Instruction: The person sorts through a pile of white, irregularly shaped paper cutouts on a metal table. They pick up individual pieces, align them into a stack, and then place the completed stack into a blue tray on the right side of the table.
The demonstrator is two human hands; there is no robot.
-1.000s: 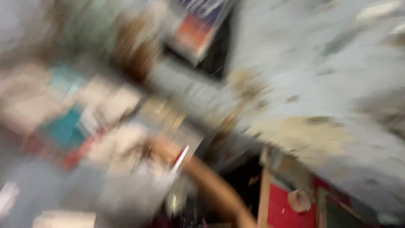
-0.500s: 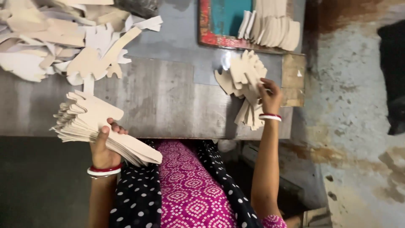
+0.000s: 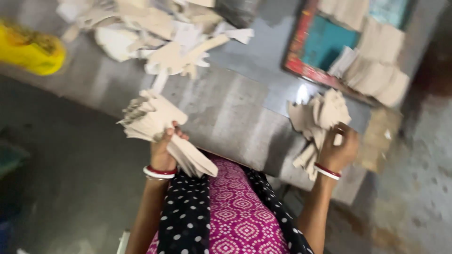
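Since half a second ago the view has tilted and drifted, so the table now runs slantwise, a yellow bag (image 3: 29, 51) has come into sight at far left, and both hands sit a little higher and closer to the table edge, each with its stack as before. Left to right: the left hand (image 3: 163, 149) is raised on an upright forearm, bangles at the wrist, its fingers curled tight round a thick stack of pale card cutouts (image 3: 157, 124) that fans from above the knuckles down to the lap. Behind it a loose heap of cutouts (image 3: 169, 35) lies on the grey table (image 3: 226, 117). Below, between the arms, is a pink patterned lap with a black dotted scarf (blurred). The right hand (image 3: 338, 150), wrist bent back and forearm rising from lower right, closes its fingers on a second, looser bunch of cutouts (image 3: 318, 120) held just above the table's right end. Farther back, a red-framed teal tray (image 3: 329, 47) holds more stacked cards.
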